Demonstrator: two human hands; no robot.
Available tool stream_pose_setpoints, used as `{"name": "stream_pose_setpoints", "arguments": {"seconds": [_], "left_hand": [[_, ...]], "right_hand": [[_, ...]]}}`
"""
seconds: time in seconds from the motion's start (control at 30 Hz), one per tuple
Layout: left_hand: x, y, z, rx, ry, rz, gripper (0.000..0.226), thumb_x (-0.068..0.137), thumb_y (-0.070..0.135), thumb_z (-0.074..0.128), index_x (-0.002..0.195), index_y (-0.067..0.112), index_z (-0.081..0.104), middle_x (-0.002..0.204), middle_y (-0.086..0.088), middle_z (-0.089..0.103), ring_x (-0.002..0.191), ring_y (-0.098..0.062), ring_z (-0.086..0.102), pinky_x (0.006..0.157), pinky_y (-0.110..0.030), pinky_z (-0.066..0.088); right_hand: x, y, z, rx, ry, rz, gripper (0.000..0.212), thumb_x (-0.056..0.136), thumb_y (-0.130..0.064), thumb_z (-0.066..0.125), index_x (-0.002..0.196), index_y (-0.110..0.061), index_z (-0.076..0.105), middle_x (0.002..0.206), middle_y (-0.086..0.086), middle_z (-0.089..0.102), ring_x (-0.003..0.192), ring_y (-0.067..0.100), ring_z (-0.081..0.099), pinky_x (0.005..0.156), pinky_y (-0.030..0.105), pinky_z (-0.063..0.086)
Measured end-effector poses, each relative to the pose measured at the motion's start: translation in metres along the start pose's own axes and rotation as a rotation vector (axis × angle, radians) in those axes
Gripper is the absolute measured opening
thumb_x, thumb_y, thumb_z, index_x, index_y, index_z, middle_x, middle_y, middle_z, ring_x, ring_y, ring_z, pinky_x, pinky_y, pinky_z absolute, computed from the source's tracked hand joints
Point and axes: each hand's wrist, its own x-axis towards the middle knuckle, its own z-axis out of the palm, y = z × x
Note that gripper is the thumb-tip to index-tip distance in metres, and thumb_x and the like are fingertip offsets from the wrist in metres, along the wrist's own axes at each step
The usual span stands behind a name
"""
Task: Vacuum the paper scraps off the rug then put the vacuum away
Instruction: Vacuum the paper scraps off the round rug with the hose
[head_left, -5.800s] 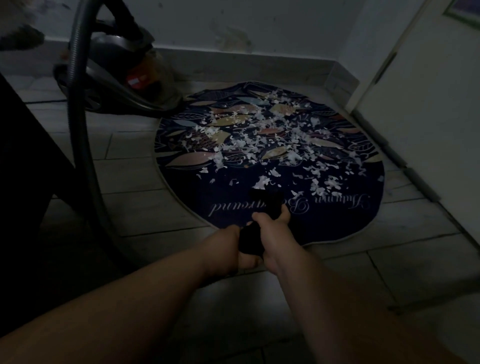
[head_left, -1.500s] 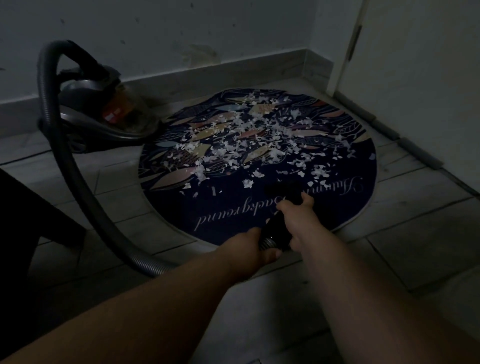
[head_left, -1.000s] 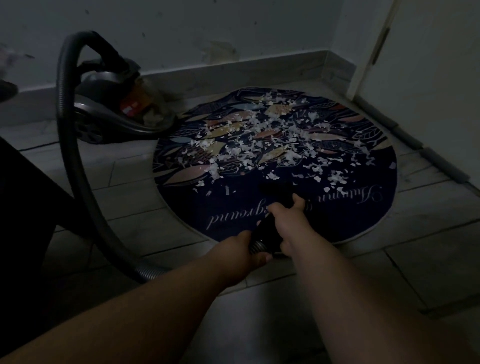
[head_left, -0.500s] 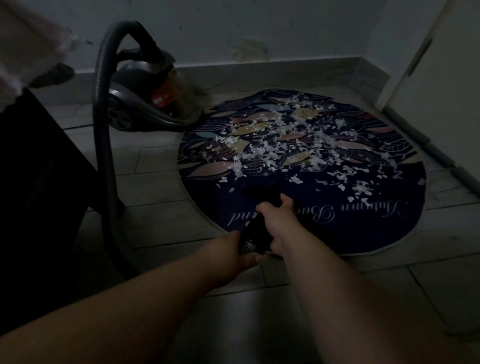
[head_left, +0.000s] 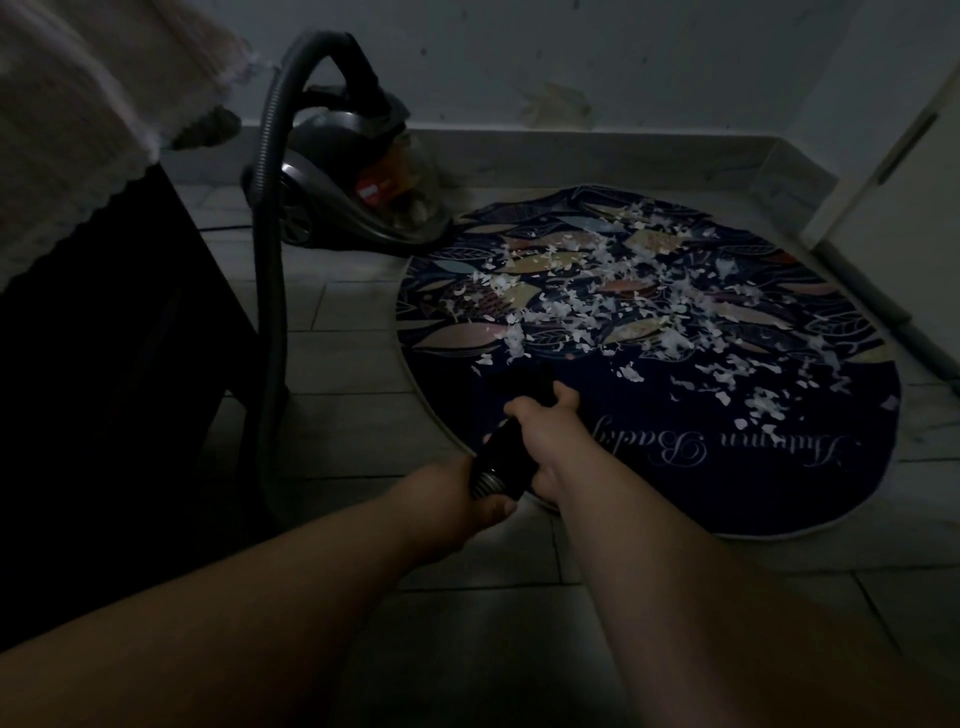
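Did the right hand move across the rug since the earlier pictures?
Yes. The right hand moved left along the lettering on the rug, toward its left edge.

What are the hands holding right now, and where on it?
Both grip the vacuum's black nozzle tube: left hand at its ribbed hose end, right hand just ahead of it.

On my feed the left forearm (head_left: 260, 613) and the right forearm (head_left: 675, 597) are both bare, uncovered from the frame's edge to the wrists. The left hand (head_left: 462, 499) and the right hand (head_left: 550, 441) are bare too. The dim light leaves finer detail on fingers and wrists too dark for me to make out.
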Motion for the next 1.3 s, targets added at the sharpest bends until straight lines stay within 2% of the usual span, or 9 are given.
{"name": "stream_pose_setpoints", "arguments": {"seconds": [0.17,0.3,0.4,0.5,0.63,0.87,1.0,1.13,1.3], "left_hand": [[-0.001,-0.009,-0.010,-0.028,0.018,-0.003,0.047,0.089,0.041,0.060,0.128,0.019,0.045,0.108,-0.009,0.063,0.094,-0.023,0.063,0.070,-0.023,0.044],[-0.001,-0.016,-0.008,-0.084,0.026,-0.002,0.047,0.088,0.040,0.061,0.127,0.018,0.045,0.094,-0.005,0.061,0.071,-0.015,0.058,0.059,-0.023,0.045],[0.005,-0.017,-0.002,-0.059,0.030,0.039,0.047,0.088,0.041,0.061,0.127,0.018,0.047,0.103,-0.008,0.063,0.087,-0.023,0.064,0.065,-0.022,0.043],[0.014,-0.012,0.005,-0.055,0.000,0.078,0.046,0.089,0.041,0.059,0.127,0.018,0.045,0.115,-0.010,0.062,0.102,-0.026,0.062,0.070,-0.020,0.040],[0.029,-0.002,0.007,-0.057,-0.035,0.132,0.048,0.088,0.042,0.060,0.127,0.018,0.045,0.115,-0.011,0.062,0.099,-0.027,0.062,0.071,-0.024,0.045],[0.038,0.025,-0.034,-0.092,-0.047,0.219,0.057,0.085,0.046,0.062,0.129,0.014,0.043,0.112,-0.014,0.060,0.095,-0.030,0.062,0.082,-0.043,0.054],[0.028,0.050,-0.073,-0.053,-0.119,0.290,0.051,0.086,0.044,0.062,0.123,0.012,0.046,0.111,-0.016,0.061,0.092,-0.031,0.062,0.081,-0.039,0.053],[0.040,0.081,-0.093,0.051,-0.130,0.344,0.051,0.089,0.043,0.059,0.126,0.011,0.046,0.121,-0.013,0.057,0.106,-0.026,0.057,0.091,-0.034,0.048],[0.079,0.100,-0.058,0.104,-0.174,0.354,0.051,0.089,0.044,0.058,0.127,0.013,0.043,0.119,-0.012,0.057,0.104,-0.024,0.058,0.086,-0.031,0.047]], "right_hand": [[0.004,0.000,0.014,0.004,-0.030,-0.012,0.083,0.077,-0.020,0.065,0.137,-0.054,0.018,0.121,0.019,0.055,0.098,0.039,0.063,0.079,0.056,0.057],[0.007,0.005,0.020,-0.011,0.004,-0.020,0.082,0.074,-0.023,0.064,0.134,-0.057,0.020,0.121,0.017,0.054,0.098,0.039,0.062,0.078,0.056,0.057],[0.009,0.007,0.011,0.000,0.053,-0.013,0.081,0.074,-0.024,0.064,0.134,-0.057,0.022,0.119,0.016,0.055,0.098,0.039,0.062,0.079,0.056,0.057],[0.009,0.004,-0.006,-0.025,0.108,-0.049,0.077,0.086,-0.022,0.060,0.144,-0.049,0.017,0.123,0.016,0.051,0.100,0.037,0.058,0.084,0.056,0.055],[0.010,-0.007,-0.027,-0.013,0.162,-0.060,0.074,0.092,-0.021,0.057,0.148,-0.042,0.015,0.124,0.015,0.048,0.100,0.036,0.056,0.085,0.054,0.054],[-0.010,-0.066,-0.021,0.022,0.227,-0.014,0.087,0.080,-0.025,0.063,0.143,-0.053,0.011,0.124,0.019,0.054,0.099,0.042,0.062,0.078,0.061,0.055],[-0.039,-0.101,-0.022,0.094,0.277,0.015,0.088,0.077,-0.023,0.066,0.143,-0.053,0.016,0.125,0.019,0.054,0.101,0.043,0.061,0.079,0.062,0.054],[-0.034,-0.120,-0.038,0.181,0.332,0.005,0.090,0.077,-0.017,0.068,0.143,-0.054,0.019,0.126,0.021,0.053,0.098,0.043,0.062,0.077,0.063,0.054],[0.000,-0.114,-0.080,0.232,0.310,-0.036,0.089,0.086,-0.008,0.060,0.149,-0.049,0.012,0.120,0.020,0.058,0.091,0.036,0.066,0.069,0.052,0.058]]}}
